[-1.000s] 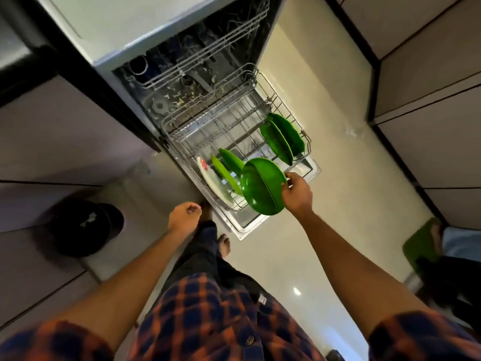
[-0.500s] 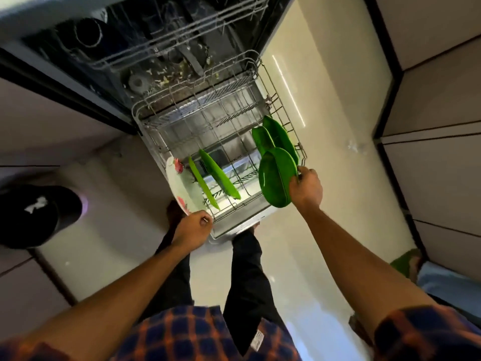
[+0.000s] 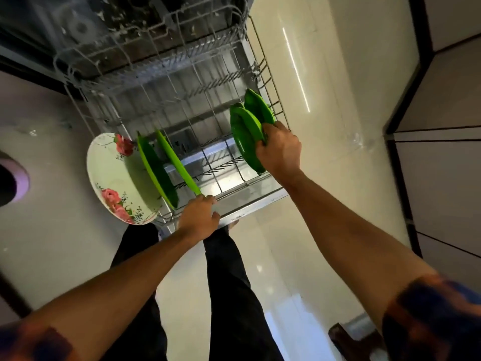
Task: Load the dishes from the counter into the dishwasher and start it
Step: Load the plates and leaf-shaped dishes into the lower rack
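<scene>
The right hand point(image 3: 279, 152) grips the rim of a green plate point(image 3: 244, 138) that stands on edge at the right side of the lower rack point(image 3: 166, 82), which is pulled out of the open dishwasher point(image 3: 78, 27). This plate is just beside the other green plates point(image 3: 260, 108) at the rack's far right. The left hand point(image 3: 200, 217) curls its fingers over the rack's near rim. Just left of it, two green plates point(image 3: 156, 168) and a floral plate point(image 3: 114, 175) stand upright in the near left corner.
</scene>
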A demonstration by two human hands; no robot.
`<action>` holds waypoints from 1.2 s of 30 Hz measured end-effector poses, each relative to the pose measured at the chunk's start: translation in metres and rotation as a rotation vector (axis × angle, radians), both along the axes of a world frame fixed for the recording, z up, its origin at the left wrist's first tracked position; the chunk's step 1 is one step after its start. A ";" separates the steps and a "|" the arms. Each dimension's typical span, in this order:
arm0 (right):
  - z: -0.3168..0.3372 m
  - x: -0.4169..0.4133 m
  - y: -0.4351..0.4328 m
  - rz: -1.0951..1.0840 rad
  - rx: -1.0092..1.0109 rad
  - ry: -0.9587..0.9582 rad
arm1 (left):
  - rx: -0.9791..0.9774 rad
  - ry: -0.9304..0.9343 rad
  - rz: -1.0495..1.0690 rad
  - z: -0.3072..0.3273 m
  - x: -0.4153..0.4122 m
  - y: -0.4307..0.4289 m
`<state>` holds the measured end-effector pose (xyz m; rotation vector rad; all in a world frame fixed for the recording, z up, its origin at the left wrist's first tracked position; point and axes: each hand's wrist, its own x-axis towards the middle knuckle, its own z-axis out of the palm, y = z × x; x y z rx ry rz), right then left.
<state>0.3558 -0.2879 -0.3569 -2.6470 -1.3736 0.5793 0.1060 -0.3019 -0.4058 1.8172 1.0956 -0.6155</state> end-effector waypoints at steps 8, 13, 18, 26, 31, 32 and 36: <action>-0.019 0.001 -0.003 0.052 0.001 -0.052 | 0.108 -0.043 -0.260 -0.022 0.011 0.007; -0.022 -0.008 0.001 0.086 0.083 -0.117 | 0.043 -0.094 -0.206 -0.023 0.028 0.013; -0.022 -0.007 0.000 0.057 0.114 -0.142 | 0.028 -0.111 -0.160 -0.029 0.029 0.017; -0.026 -0.022 0.001 0.019 0.039 -0.111 | 0.006 -0.158 -0.105 -0.035 0.025 0.016; -0.028 -0.029 -0.007 -0.003 -0.003 -0.085 | -0.005 -0.195 -0.058 -0.038 0.020 0.014; -0.030 -0.032 -0.009 0.012 -0.025 -0.070 | -0.011 -0.199 -0.051 -0.039 0.020 0.014; -0.041 -0.037 -0.013 -0.006 -0.119 -0.017 | -0.027 -0.216 -0.043 -0.040 0.018 0.015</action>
